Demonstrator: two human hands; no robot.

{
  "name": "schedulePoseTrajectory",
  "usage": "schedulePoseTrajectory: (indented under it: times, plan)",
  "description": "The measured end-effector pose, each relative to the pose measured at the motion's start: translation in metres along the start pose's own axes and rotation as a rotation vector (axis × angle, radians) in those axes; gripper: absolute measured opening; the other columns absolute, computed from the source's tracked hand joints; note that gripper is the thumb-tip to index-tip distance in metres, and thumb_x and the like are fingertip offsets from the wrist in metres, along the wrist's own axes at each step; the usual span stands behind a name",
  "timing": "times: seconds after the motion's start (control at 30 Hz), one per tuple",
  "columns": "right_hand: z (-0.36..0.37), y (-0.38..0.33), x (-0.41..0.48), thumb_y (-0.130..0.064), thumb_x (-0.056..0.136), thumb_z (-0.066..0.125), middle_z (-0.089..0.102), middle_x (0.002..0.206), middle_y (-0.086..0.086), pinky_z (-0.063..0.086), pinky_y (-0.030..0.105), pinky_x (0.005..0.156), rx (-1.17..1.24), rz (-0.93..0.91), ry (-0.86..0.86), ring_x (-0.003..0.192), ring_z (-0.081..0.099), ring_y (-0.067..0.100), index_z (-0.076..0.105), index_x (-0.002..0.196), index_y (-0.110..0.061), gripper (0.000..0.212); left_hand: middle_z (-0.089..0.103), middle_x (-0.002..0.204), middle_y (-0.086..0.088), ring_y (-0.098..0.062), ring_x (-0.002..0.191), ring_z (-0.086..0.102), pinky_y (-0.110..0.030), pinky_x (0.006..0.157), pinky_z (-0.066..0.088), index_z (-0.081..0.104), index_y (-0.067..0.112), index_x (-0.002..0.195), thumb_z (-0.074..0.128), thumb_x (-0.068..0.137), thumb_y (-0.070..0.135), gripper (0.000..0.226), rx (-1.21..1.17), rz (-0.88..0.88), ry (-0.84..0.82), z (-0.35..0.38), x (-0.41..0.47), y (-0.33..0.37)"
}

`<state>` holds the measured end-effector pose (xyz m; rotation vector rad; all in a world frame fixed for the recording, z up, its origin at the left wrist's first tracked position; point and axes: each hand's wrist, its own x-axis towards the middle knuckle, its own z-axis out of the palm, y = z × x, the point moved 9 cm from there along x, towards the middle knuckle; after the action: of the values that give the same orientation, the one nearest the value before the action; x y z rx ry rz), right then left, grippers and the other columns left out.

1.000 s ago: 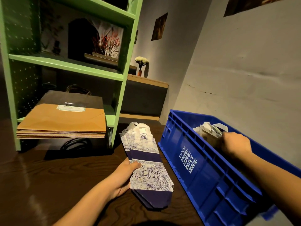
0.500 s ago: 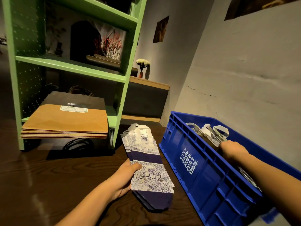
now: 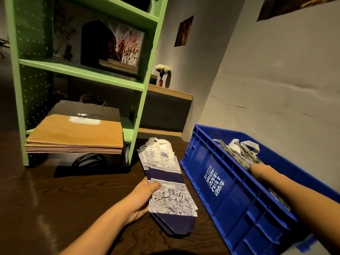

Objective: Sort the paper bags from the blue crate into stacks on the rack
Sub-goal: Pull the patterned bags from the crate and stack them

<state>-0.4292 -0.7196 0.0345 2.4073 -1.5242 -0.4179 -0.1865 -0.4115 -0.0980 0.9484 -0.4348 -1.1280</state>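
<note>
Gathering: patterned bags are gripped by the left hand; the right hand, buried in the blue crate, cannot be judged; a matching bag must be drawn.

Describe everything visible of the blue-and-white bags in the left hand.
The blue-and-white bags are several flat, folded paper bags in a fanned bundle. They are white with blue drawings of an animal among plants, crossed by navy bands; white handles show at the far end. The left hand grips the left edge, thumb on top. The bundle lies over the dark wooden table, beside the blue crate.
</note>
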Motion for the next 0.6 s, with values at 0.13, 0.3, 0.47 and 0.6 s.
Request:
schedulePoseTrajectory:
  times: [0.13,0.3,0.47,0.6]
  plan:
    - [-0.010,0.008,-0.017,-0.037,0.095,0.053,0.065,0.105,-0.003,0.056,0.033,0.079,0.057,0.097,0.031,0.091,0.062,0.017,0.062,0.115,-0.026,0.024,0.074,0.121,-0.019,-0.033,0.104,0.073,-0.040,0.076,0.065,0.057,0.007,0.135,0.044,0.103,-0.007,0.037,-0.008,0.001,0.008,-0.002,0.001,-0.001]
    - [-0.044,0.022,-0.038,-0.033,0.088,0.056,0.065,0.077,-0.005,0.051,0.035,0.070,0.104,0.201,0.294,0.071,0.060,0.015,0.061,0.084,-0.026,0.010,0.075,0.119,-0.018,-0.034,0.105,0.074,-0.042,0.079,0.065,0.058,0.009,0.133,0.045,0.104,-0.006,0.035,-0.014,-0.005,0.004,-0.002,0.002,-0.002]
    - [-0.062,0.027,-0.046,-0.029,0.086,0.062,0.063,0.075,-0.003,0.050,0.041,0.086,0.076,0.243,0.422,0.079,0.062,0.022,0.060,0.082,-0.021,0.010,0.076,0.119,-0.018,-0.035,0.107,0.073,-0.044,0.079,0.065,0.058,0.010,0.132,0.045,0.104,-0.005,0.035,-0.024,-0.016,-0.009,-0.001,0.001,-0.002]
    - [-0.092,0.019,-0.062,-0.020,0.084,0.063,0.066,0.084,0.002,0.040,0.037,0.071,-0.017,0.195,0.656,0.089,0.063,0.027,0.065,0.092,-0.021,0.008,0.075,0.119,-0.020,-0.037,0.106,0.073,-0.045,0.076,0.065,0.058,0.011,0.132,0.045,0.104,-0.005,0.035,-0.037,-0.021,-0.008,-0.001,0.001,-0.002]
